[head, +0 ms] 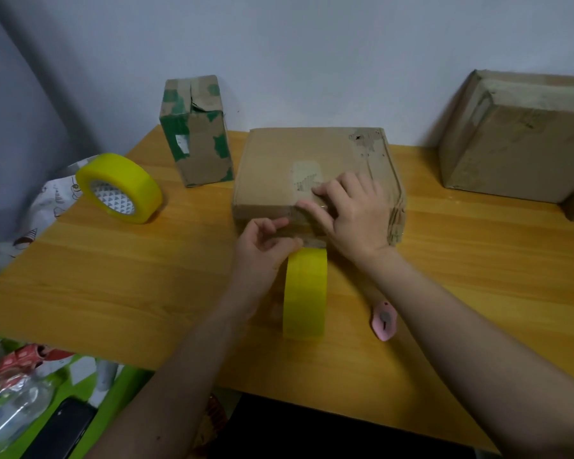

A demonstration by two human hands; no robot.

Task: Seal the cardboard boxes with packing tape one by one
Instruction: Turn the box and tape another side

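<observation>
Box [279, 167] at table [146, 260] centre: right hand [352, 213] presses tape flat w/ straight fingers, left hand [262, 246] pinches strip by roll [305, 293]; slack could wrinkle or misalign it.

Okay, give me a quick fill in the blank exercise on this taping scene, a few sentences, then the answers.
1. Both hands, left and right, work at the front edge of the flat ____ box.
2. The tape roll standing on edge by the hands is ____ in colour.
3. The cutter lying on the table is ____.
4. The small upright box carries patches of ____.

Answers: cardboard; yellow; pink; green
</observation>
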